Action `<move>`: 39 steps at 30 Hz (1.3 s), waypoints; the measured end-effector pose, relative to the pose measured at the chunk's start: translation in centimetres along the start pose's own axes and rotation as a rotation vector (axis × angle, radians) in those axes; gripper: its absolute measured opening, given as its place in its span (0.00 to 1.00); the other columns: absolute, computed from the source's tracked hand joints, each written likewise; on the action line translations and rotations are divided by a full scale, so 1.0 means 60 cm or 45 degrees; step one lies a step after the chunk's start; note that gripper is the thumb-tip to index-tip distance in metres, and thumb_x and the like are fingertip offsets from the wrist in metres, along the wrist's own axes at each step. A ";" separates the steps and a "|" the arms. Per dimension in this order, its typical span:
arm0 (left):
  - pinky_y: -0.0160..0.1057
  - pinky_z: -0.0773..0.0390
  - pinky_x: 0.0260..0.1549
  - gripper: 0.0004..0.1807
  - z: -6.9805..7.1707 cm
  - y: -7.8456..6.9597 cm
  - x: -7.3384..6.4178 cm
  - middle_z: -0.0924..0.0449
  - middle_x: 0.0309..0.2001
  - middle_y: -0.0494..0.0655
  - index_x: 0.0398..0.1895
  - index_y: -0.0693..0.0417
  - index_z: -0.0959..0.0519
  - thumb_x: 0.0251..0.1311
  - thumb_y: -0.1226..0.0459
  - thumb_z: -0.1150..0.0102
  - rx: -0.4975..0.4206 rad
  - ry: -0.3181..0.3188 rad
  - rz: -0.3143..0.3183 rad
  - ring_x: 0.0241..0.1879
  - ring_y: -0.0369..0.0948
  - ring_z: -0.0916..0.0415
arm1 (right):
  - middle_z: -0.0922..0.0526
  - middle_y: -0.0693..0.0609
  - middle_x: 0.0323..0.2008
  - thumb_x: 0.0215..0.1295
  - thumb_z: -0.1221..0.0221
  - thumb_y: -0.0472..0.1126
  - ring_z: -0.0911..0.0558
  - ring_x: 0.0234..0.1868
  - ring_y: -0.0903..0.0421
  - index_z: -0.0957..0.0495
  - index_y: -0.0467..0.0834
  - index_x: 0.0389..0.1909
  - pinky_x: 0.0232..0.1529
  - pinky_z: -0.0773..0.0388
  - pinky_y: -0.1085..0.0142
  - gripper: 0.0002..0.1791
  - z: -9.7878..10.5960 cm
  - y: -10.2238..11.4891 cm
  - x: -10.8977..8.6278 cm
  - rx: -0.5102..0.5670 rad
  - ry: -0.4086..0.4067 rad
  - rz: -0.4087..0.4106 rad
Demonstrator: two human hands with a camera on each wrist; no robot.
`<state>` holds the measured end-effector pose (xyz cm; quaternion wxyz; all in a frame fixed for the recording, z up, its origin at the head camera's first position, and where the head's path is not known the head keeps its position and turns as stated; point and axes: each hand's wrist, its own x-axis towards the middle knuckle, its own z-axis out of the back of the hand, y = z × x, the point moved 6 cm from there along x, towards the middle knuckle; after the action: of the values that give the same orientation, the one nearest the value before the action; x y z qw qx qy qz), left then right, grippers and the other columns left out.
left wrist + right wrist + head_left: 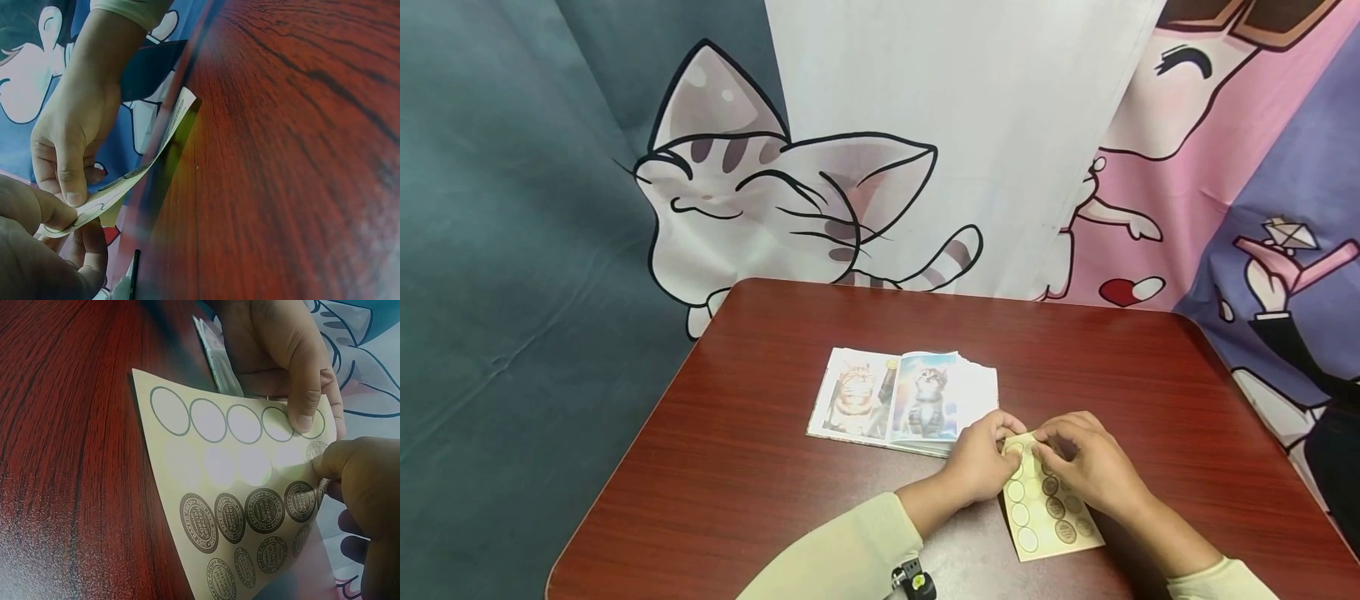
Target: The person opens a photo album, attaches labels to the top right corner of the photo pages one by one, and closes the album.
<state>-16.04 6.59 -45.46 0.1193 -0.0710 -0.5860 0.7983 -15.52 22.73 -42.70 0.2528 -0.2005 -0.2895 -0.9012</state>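
A pale yellow sheet of round stickers [1036, 512] is held tilted, its upper part curving above the table. My left hand [979, 458] grips its top left corner, thumb on the face and fingers behind. At the top edge, my right hand [1093, 467] pinches with thumb and index finger, close beside the left thumb. The right wrist view shows rows of plain outlined circles and dark printed seals on the sheet [159, 453]; right fingertips cover part of a seal near the edge. Left of the hands lies an open booklet [891, 404] with kitten pictures on both pages.
The reddish-brown wooden table [722, 492] has rounded far corners. Behind it hangs a cloth backdrop [1000, 100] with cartoon cats. A small black device [914, 578] is strapped at my left sleeve.
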 end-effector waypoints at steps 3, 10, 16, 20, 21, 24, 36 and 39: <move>0.26 0.25 0.28 0.16 0.001 -0.002 0.000 0.15 0.34 0.30 0.41 0.47 0.22 0.56 0.76 0.37 0.044 0.003 -0.026 0.25 0.24 0.26 | 0.16 0.63 0.36 0.46 0.22 0.32 0.23 0.44 0.59 0.14 0.54 0.32 0.46 0.30 0.70 0.16 0.001 0.001 0.000 0.007 -0.005 0.004; 0.25 0.25 0.30 0.16 0.002 -0.004 -0.001 0.14 0.36 0.32 0.42 0.47 0.22 0.56 0.76 0.38 0.069 0.008 -0.039 0.26 0.23 0.26 | 0.18 0.62 0.34 0.46 0.22 0.32 0.22 0.39 0.59 0.14 0.55 0.31 0.36 0.31 0.72 0.17 0.004 0.004 -0.002 -0.026 -0.017 -0.014; 0.26 0.24 0.27 0.17 -0.001 -0.004 -0.001 0.15 0.36 0.32 0.45 0.47 0.23 0.58 0.77 0.39 0.022 0.024 -0.028 0.25 0.23 0.25 | 0.20 0.61 0.35 0.45 0.21 0.34 0.21 0.35 0.56 0.14 0.57 0.30 0.29 0.28 0.66 0.17 0.004 0.003 -0.007 -0.043 -0.019 -0.076; 0.26 0.24 0.27 0.18 -0.001 -0.003 0.000 0.15 0.35 0.31 0.45 0.45 0.23 0.58 0.76 0.37 0.043 0.014 -0.031 0.24 0.24 0.25 | 0.20 0.60 0.36 0.45 0.22 0.33 0.19 0.34 0.55 0.15 0.58 0.28 0.30 0.25 0.63 0.18 0.003 0.002 -0.009 -0.035 -0.018 -0.110; 0.26 0.24 0.27 0.19 -0.001 -0.002 0.000 0.15 0.34 0.31 0.46 0.45 0.22 0.57 0.76 0.37 0.043 0.010 -0.032 0.24 0.24 0.25 | 0.20 0.60 0.36 0.45 0.22 0.33 0.19 0.34 0.55 0.16 0.59 0.27 0.30 0.24 0.63 0.18 0.003 0.001 -0.010 -0.036 -0.015 -0.116; 0.26 0.25 0.26 0.20 0.001 0.000 0.001 0.15 0.33 0.32 0.46 0.45 0.22 0.56 0.76 0.36 0.045 -0.006 -0.028 0.23 0.25 0.25 | 0.19 0.61 0.37 0.45 0.23 0.33 0.18 0.36 0.57 0.16 0.59 0.27 0.33 0.24 0.64 0.17 0.001 -0.001 -0.012 -0.036 -0.004 -0.124; 0.28 0.25 0.23 0.19 0.001 0.005 0.002 0.20 0.25 0.30 0.47 0.45 0.22 0.57 0.76 0.35 0.017 -0.023 0.026 0.19 0.27 0.27 | 0.17 0.62 0.41 0.45 0.25 0.31 0.18 0.42 0.58 0.22 0.59 0.26 0.41 0.30 0.77 0.20 0.000 -0.004 -0.016 0.026 0.039 -0.118; 0.29 0.26 0.22 0.19 0.001 0.006 0.004 0.21 0.24 0.29 0.47 0.44 0.21 0.57 0.75 0.35 0.029 -0.033 0.048 0.18 0.28 0.28 | 0.17 0.61 0.41 0.46 0.27 0.30 0.18 0.43 0.59 0.25 0.60 0.25 0.41 0.30 0.77 0.21 0.004 -0.005 -0.016 0.038 0.027 -0.147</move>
<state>-16.30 6.50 -45.77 0.0972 -0.0704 -0.5771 0.8078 -14.87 23.43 -43.14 0.2066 -0.1700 -0.3113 -0.9119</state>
